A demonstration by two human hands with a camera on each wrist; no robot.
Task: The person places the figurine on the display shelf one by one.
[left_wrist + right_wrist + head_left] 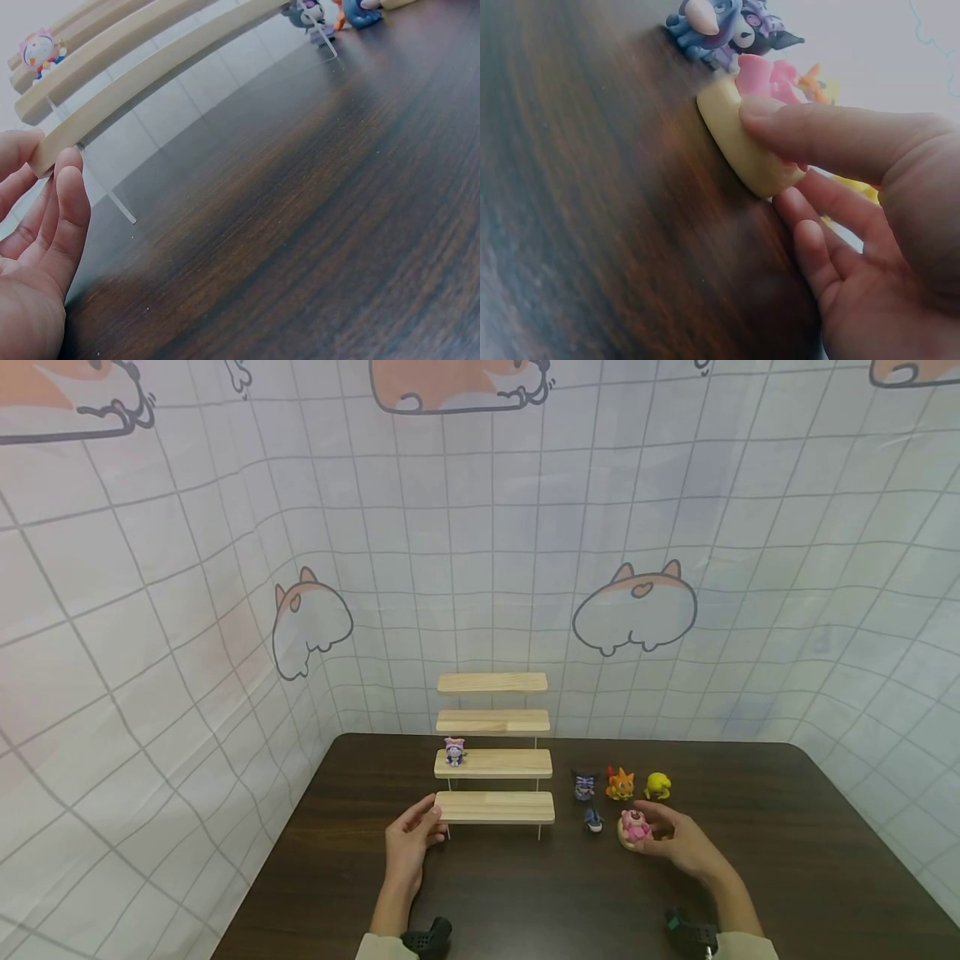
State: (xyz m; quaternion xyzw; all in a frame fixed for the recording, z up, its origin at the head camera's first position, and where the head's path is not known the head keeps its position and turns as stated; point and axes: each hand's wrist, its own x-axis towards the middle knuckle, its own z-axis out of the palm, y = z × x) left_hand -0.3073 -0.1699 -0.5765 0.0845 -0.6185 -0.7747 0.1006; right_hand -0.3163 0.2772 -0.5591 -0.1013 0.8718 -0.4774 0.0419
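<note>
A four-step wooden display shelf (pixel 495 807) stands on the dark table. My left hand (pixel 408 847) pinches the left end of its lowest board (pixel 154 84), thumb on top and fingertips below. On the second step from the bottom, at its left, sits a small figurine with a pink hat (pixel 454 752). Right of the shelf, my right hand (pixel 686 845) grips a pink bear figurine (pixel 636 828) on a pale yellow round base (pixel 739 142). In the right wrist view the thumb presses the base's side, and the base sits close over the tabletop.
Behind the bear are a purple-and-black figurine (pixel 584 787), an orange one (pixel 620 785) and a yellow one (pixel 657 786). A small blue donkey-like figurine (pixel 593 820) stands left of the bear. A white grid-patterned cloth (pixel 495 543) hangs behind the table (pixel 337 860).
</note>
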